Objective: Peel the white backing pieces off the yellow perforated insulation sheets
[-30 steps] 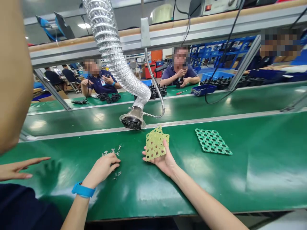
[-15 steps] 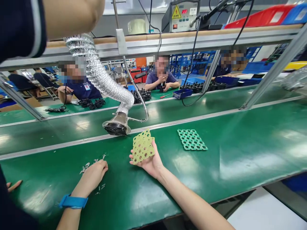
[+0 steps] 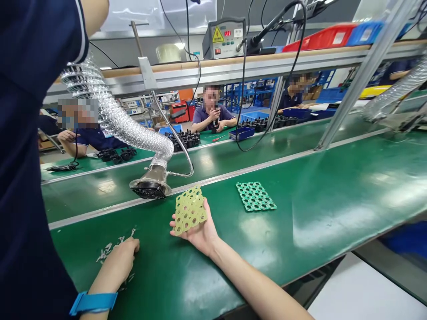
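My right hand (image 3: pixel 196 233) holds a yellow-green perforated plate (image 3: pixel 190 210) flat on its upturned palm, above the green bench top (image 3: pixel 300 213). The plate's round holes run in rows. My left hand (image 3: pixel 118 260), with a blue wristband (image 3: pixel 93 303), rests curled on the bench among scattered small pale pieces (image 3: pixel 108 249). Its fingers hide whether it holds any of them. To the right of the plate, a green perforated sheet (image 3: pixel 256 196) lies flat on the bench, apart from both hands.
A co-worker's navy shirt (image 3: pixel 30 155) fills the left side. A silver fume hose (image 3: pixel 116 120) ends in a nozzle (image 3: pixel 151 184) just beyond the plate. A metal rail (image 3: pixel 216 178) edges the bench. Beyond it, seated co-workers (image 3: pixel 211 113) sit behind black parts and a blue tray (image 3: pixel 242 133).
The view has swung, shifting the scene left and down. The co-worker's navy shirt now covers more of the left side. The plate stays on my right palm, and my left hand stays among the pieces.
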Tool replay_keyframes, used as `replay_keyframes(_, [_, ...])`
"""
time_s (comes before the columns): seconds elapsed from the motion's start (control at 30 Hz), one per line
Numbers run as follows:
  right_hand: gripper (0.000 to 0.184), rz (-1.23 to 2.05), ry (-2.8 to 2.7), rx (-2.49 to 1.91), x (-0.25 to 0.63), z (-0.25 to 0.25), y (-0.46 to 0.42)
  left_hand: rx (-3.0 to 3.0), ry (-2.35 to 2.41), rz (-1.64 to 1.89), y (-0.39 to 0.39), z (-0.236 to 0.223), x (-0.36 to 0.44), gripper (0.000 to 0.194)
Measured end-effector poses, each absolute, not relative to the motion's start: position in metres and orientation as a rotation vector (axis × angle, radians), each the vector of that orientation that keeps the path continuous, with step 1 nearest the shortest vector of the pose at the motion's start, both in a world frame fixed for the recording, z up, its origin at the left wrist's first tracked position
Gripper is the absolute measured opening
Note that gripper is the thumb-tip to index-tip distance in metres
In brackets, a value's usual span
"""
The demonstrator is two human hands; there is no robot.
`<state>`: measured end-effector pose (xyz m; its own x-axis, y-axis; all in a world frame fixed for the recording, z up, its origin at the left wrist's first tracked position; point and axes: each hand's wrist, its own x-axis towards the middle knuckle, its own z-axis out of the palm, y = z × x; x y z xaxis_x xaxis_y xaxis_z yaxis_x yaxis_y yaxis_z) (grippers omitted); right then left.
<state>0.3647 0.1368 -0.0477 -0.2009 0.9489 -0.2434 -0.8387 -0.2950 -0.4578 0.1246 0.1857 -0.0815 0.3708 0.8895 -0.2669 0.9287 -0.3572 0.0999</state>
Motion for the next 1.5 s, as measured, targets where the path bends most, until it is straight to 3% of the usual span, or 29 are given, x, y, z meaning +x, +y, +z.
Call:
replay_keyframes(0.33, [0.088, 1.785, -0.266, -0.552, 0.365, -0.048, 0.135, 2.475, 1.652, -0.061, 0.188, -0.087, 0.129, 0.026])
replay_keyframes(0.53, [0.079, 1.776, -0.273, -0.563, 0.366, -0.049, 0.134, 2.265, 1.452, 0.712, 0.186, -0.08, 0.145, 0.023])
replay_keyframes(0.67, [0.077, 1.754, -0.311, -0.602, 0.364, -0.047, 0.132, 1.885, 1.702, 1.04, 0.195, -0.081, 0.134, 0.032])
replay_keyframes(1.0, [0.077, 1.785, -0.328, -0.645, 0.357, -0.051, 0.127, 2.073, 1.531, 0.678, 0.195, -0.101, 0.126, 0.016])
replay_keyframes(1.23, [0.078, 1.82, -0.356, -0.647, 0.353, -0.056, 0.126, 2.187, 1.58, 0.526, 0.19, -0.102, 0.131, 0.018])
replay_keyframes(1.5, [0.08, 1.87, -0.396, -0.655, 0.355, -0.061, 0.13, 2.152, 1.536, 0.818, 0.188, -0.092, 0.155, 0.021])
